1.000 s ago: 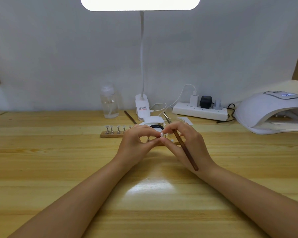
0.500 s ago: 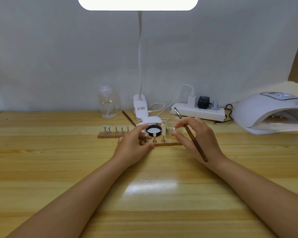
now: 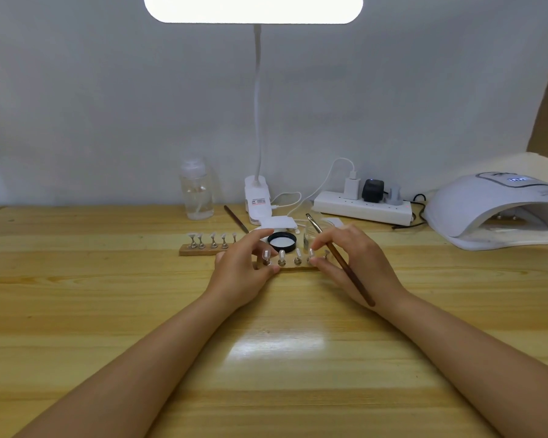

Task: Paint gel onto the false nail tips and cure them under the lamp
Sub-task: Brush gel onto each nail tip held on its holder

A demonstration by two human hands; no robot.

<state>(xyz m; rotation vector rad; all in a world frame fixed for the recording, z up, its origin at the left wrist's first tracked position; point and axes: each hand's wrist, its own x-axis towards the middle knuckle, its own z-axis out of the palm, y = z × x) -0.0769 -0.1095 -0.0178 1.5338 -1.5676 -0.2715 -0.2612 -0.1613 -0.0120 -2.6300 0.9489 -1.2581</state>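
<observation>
Now you grip near strip (image 3: pixel 293 267) of nail tips (image 3: pixel 281 256) at both ends: left hand (image 3: pixel 244 273) pinches left end, right hand (image 3: pixel 358 263) right end with brush (image 3: pixel 345 267) tucked in fingers. Curing lamp (image 3: pixel 500 210) far right, empty. Painting looks done here; curing left. Far strip (image 3: pixel 203 249) untouched.

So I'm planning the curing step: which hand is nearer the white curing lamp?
Right. The right hand, gripping the brush, sits at the nail stand's end on the curing lamp's side; the left hand holds the stand's far end.
</observation>
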